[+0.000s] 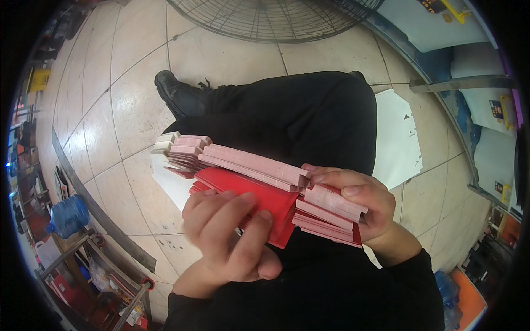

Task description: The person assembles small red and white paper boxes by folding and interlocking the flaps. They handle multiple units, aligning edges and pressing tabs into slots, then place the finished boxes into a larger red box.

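Note:
My right hand is closed around the right end of a thick bundle of red paper pieces, thumb on top. Their stacked edges look pale pink, and the blocks in the bundle are staggered. A smooth red face is turned toward me. My left hand lies against this red face with its fingers bent and apart. It looks slightly blurred, and the thumb stands off from the paper. At the far left end of the bundle, the pieces fan out in whitish and pink steps. The bundle is above my lap.
My black-clad legs are crossed on the tiled floor. White sheets lie right of my knee. A wire fan guard is ahead. A metal frame with white panels stands right; a blue bottle and a cart are left.

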Demonstrator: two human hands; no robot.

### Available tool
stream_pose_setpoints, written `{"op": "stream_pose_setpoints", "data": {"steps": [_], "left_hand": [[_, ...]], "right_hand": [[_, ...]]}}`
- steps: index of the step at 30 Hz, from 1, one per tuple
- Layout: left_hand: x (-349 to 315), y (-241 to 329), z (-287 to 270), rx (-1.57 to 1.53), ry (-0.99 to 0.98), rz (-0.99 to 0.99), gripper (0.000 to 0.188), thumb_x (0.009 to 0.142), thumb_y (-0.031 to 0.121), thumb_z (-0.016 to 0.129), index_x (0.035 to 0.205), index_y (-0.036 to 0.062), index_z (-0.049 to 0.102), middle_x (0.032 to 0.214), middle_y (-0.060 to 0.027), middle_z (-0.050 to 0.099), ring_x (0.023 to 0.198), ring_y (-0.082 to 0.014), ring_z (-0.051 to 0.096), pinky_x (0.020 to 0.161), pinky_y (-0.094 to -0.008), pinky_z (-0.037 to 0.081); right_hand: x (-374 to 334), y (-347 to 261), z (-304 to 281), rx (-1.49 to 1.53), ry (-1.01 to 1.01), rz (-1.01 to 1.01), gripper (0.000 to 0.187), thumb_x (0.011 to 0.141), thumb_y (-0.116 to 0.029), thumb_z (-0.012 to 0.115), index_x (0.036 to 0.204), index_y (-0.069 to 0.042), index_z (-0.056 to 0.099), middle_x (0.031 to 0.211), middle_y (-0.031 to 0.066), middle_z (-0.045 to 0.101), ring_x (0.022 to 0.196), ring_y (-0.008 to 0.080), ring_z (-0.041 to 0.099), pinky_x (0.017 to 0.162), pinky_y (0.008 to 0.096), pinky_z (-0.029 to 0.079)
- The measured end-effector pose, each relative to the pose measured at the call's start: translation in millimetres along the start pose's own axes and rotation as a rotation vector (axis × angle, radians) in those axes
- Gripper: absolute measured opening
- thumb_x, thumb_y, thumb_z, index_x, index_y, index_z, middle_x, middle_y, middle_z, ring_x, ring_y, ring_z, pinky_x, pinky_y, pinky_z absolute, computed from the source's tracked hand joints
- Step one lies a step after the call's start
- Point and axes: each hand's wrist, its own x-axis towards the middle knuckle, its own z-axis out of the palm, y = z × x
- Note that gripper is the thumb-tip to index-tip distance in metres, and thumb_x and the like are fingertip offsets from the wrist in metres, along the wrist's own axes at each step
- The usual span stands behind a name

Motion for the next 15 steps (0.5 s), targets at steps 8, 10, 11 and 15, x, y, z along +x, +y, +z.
{"op": "stream_pose_setpoints", "data": {"steps": [8,10,11,15], "left_hand": [[6.6,-4.2,-2.9,-0.015,-0.013,0.066,0.061,0.114,0.058,0.029,0.118,0.0105,0.068,0.102,-0.0068,0.062,0.095,-0.0246,0.058,0.091,-0.0466,0.045],[7.8,-3.2,-1.0,-0.036,-0.014,0.003,0.068,0.114,0.059,0.027,0.123,0.0084,0.071,0.100,-0.0068,0.059,0.092,-0.0241,0.056,0.090,-0.0464,0.045],[8.2,-2.4,-0.8,-0.005,-0.035,0.001,0.071,0.114,0.060,0.026,0.125,0.0073,0.072,0.100,-0.0067,0.057,0.092,-0.0240,0.055,0.090,-0.0461,0.045],[9.0,0.8,-2.7,0.074,-0.102,-0.008,0.079,0.113,0.063,0.023,0.129,0.0051,0.075,0.099,-0.0066,0.052,0.090,-0.0238,0.052,0.091,-0.0452,0.044]], "right_hand": [[-0.9,-3.4,-0.1,0.008,0.010,-0.016,0.063,0.079,-0.020,0.096,0.125,0.000,0.057,0.109,0.0296,0.075,0.101,0.0412,0.079,0.082,0.0441,0.068],[-0.3,-4.3,-0.4,-0.009,0.003,-0.010,0.063,0.079,-0.020,0.096,0.125,0.000,0.058,0.109,0.0293,0.075,0.101,0.0408,0.079,0.082,0.0438,0.068],[0.1,-4.0,0.0,-0.017,0.001,-0.011,0.064,0.078,-0.020,0.096,0.125,0.000,0.058,0.109,0.0292,0.075,0.101,0.0406,0.079,0.082,0.0438,0.068],[1.0,-2.6,0.7,-0.027,0.005,-0.019,0.064,0.078,-0.021,0.097,0.124,0.000,0.058,0.109,0.0289,0.075,0.101,0.0403,0.079,0.083,0.0440,0.068]]}}
